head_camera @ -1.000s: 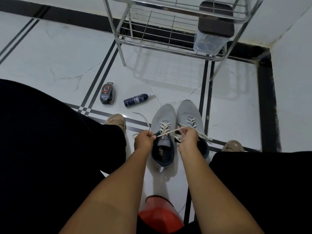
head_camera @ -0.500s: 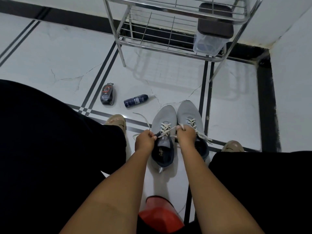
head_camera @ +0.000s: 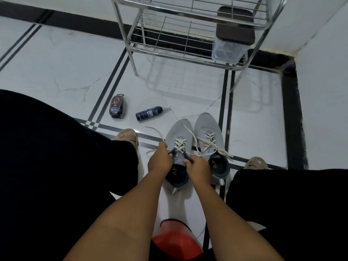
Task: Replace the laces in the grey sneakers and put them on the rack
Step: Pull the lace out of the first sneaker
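Both hands work at the collar of the nearer of the grey sneakers. Our left hand (head_camera: 159,162) curls around one end of the cream lace (head_camera: 179,146), which trails out past the knuckles toward our left foot, while our right hand (head_camera: 197,166) pinches the shoe's dark collar edge with fingers bent (whether it also holds the lace we cannot tell). Between them sits the left sneaker (head_camera: 178,153), laced in crosses up to the tongue, with another loose lace end lying across its toe. Just beside it, touching along the side, stands the right sneaker (head_camera: 211,144), laced as well, its ends spilling loosely to the right across the floor (head_camera: 56,72).

Our knees in black cloth frame the pair, and a sandalled foot (head_camera: 128,136) shows on either side. Farther out on the white tiles lie a dark spray can (head_camera: 149,113) on its side and, near it, a packaged shoe sponge (head_camera: 117,106). Beyond them stands the metal rack (head_camera: 169,48), carrying a clear plastic box (head_camera: 228,49) with a brown lid. A red stool edge (head_camera: 177,240) shows below our forearms.
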Tool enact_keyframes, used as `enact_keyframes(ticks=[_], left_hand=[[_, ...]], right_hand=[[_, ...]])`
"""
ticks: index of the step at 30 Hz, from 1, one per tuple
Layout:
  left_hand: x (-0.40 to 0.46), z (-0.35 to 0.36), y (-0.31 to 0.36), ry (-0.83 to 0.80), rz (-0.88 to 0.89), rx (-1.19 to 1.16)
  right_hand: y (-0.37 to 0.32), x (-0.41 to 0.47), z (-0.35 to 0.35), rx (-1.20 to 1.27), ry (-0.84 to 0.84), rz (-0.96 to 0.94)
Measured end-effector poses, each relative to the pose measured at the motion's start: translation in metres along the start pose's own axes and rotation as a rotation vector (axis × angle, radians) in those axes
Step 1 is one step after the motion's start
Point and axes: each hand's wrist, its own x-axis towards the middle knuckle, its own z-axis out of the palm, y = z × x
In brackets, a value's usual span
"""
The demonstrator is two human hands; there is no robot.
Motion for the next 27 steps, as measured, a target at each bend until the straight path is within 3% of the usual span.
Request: enact_keyframes(ticks=[2,5,9,10,12,14,15,17,19,21,22,23,24,27], left_hand=[[0.0,0.001,0.002,0.025,0.123,0.126],[0.001,0.006,0.006,0.05,0.347,0.381],[0.011,0.014,0.003,-0.012,0.33,0.47],[0.011,0.014,0.006,-0.032,0.276,0.389],[0.014,0.003,0.012,-0.026,0.011,-0.056],[0.014,-0.004,0.009,0.016,-0.352,-0.643],[0.017,-0.008,0.009,-0.017,-0.477,-0.812],[0.023,-0.007,0.005,-0.142,-0.34,-0.428],[0.025,0.003,0.002,-0.052,-0.047,0.053],[0.025,0.011,0.008,-0.025,0.131,0.146],[0.022,0.014,0.011,-0.017,0.124,0.134],[0.024,0.021,0.009,-0.013,0.069,0.068],[0.024,0.02,0.01,0.011,-0.097,-0.146],[0.033,-0.005,0.006,0.175,-0.689,-1.281]], right_hand=[[-0.001,0.003,-0.002,0.135,0.0,0.081],[-0.002,0.01,-0.003,0.158,-0.099,0.051],[0.001,0.014,-0.001,0.161,-0.147,0.036],[0.002,0.015,0.0,0.172,-0.145,0.05],[0.004,0.016,0.001,0.222,-0.143,0.096],[0.009,0.019,0.003,0.277,-0.141,0.149],[0.01,0.02,0.003,0.295,-0.145,0.16],[0.01,0.02,0.004,0.295,-0.165,0.152],[0.008,0.02,0.003,0.256,-0.177,0.125],[0.006,0.02,0.003,0.239,-0.183,0.113],[0.006,0.02,0.003,0.242,-0.184,0.112],[0.006,0.02,0.003,0.251,-0.185,0.12],[0.007,0.02,0.004,0.267,-0.183,0.128],[0.009,0.02,0.003,0.323,-0.173,0.155]])
